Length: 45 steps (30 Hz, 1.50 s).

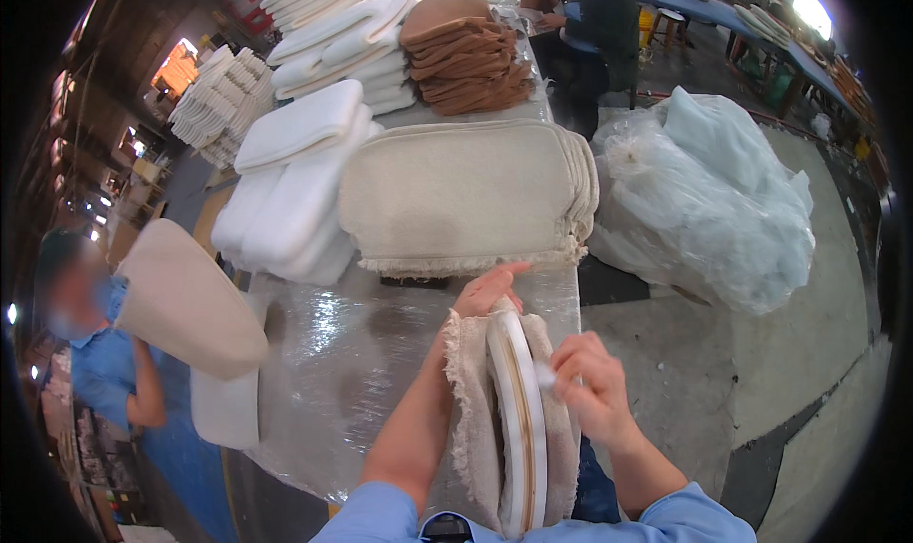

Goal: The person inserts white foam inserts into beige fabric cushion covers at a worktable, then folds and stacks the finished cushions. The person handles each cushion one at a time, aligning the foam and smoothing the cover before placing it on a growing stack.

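Note:
A beige fabric cover (563, 424) with a frayed edge stands on its side against me, folded around a white pad (504, 372). A tan strip (524, 400) runs along the pad's upward edge. My left hand (490, 291) grips the far end of the cover and pad, one finger stretched out to the right. To the right of the pad, my right hand (592, 381) is closed, its fingers pinched on a small white piece (544, 375) blurred by motion. Just beyond my left hand lies a stack of beige covers (466, 196) with fringed edges.
The table (333, 353) has a shiny plastic top. White pads (295, 182) and brown covers (466, 58) are stacked on it. A plastic-wrapped bundle (704, 201) sits at the right. A co-worker (105, 372) at left handles a beige cover (195, 296); another person (599, 39) sits beyond.

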{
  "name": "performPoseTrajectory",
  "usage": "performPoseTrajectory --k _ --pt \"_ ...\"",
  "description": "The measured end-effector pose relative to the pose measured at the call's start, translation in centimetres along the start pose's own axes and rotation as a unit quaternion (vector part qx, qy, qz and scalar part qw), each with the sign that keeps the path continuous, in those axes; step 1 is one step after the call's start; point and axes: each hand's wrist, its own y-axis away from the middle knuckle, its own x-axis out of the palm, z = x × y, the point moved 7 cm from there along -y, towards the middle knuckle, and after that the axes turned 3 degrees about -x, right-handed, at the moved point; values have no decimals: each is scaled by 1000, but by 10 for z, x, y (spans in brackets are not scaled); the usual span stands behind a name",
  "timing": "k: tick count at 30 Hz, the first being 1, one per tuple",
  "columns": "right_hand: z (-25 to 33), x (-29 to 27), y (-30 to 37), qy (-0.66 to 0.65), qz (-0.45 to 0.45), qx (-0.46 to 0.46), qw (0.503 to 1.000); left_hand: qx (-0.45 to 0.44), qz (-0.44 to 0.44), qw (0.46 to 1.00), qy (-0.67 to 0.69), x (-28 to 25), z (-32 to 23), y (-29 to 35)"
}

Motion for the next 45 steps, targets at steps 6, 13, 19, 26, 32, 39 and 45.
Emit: performPoseTrajectory --k 6,13,19,26,32,39,45 --pt "-33 21 -35 245 55 104 962 4 17 1000 11 3 -1 -3" --pt "-47 39 -67 322 126 33 938 2 34 999 26 8 2 -5" --pt "-14 31 -46 344 110 -53 931 -7 81 997 -9 23 -4 2" --pt "73 42 1 60 121 -226 965 37 -49 998 25 -9 12 7" --pt "-44 -16 -23 -78 -132 163 975 129 -88 988 -9 27 13 46" --pt "-122 -5 -102 -328 -161 204 908 57 7 956 288 8 20 15" --pt "-136 38 -129 -392 -68 233 887 38 -26 987 151 -21 12 -33"
